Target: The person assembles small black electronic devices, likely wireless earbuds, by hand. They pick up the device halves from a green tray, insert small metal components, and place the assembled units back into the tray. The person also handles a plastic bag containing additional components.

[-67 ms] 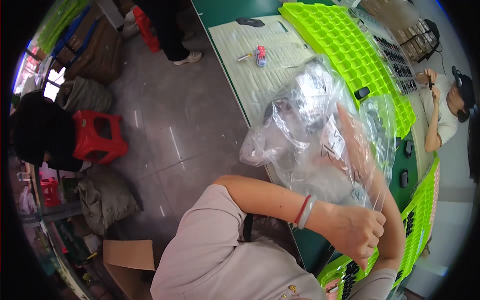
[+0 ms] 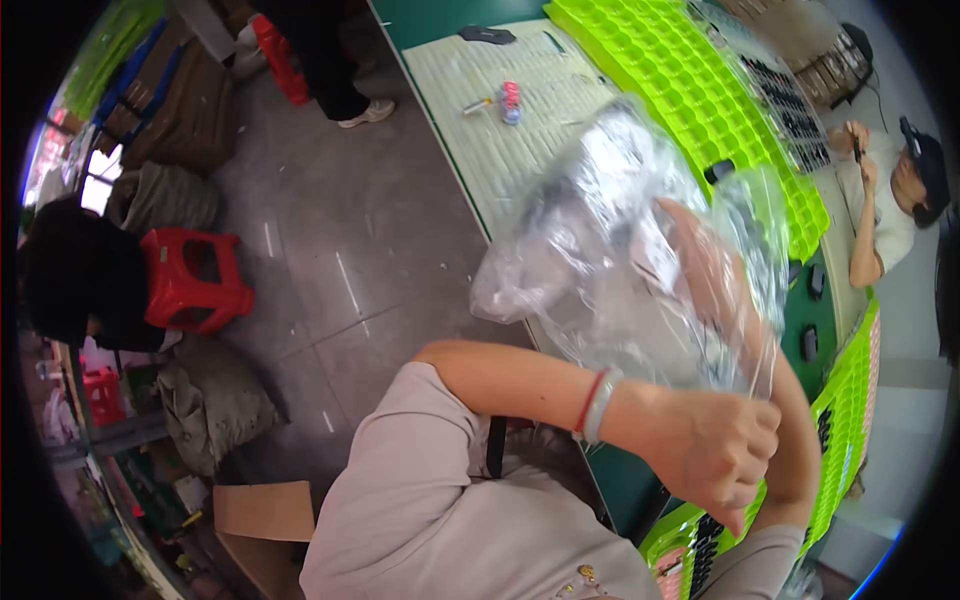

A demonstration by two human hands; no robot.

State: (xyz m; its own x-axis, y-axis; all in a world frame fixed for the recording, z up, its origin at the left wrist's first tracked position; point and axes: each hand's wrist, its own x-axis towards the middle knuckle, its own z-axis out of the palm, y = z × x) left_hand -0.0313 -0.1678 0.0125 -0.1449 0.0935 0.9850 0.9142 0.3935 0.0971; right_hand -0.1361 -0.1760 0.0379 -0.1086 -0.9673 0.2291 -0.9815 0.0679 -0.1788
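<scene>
A large clear plastic bag [image 2: 560,250] lies bunched over the near part of the table, with a silvery, shiny bundle [image 2: 615,160] in its far end. My left hand [image 2: 715,450], with a red and a pale bracelet at its wrist, is closed in a fist on the bag's near edge. From the lower right my right forearm reaches into the bag. Through the plastic my right hand [image 2: 685,235] shows blurred beside a white label [image 2: 655,250] with dark marks; its fingers are hidden.
Bright green compartment trays [image 2: 680,90] run along the table's right side. Small black cases [image 2: 718,171] lie by them. Beyond the bag, a small red-and-blue item [image 2: 511,102] rests on a pale sheet [image 2: 470,80]. A co-worker [image 2: 880,210] works at right; red stool [image 2: 198,280] at left.
The view has shifted slightly. My right hand and the bag have moved a little up and left in the picture; my left fist still grips the edge.
</scene>
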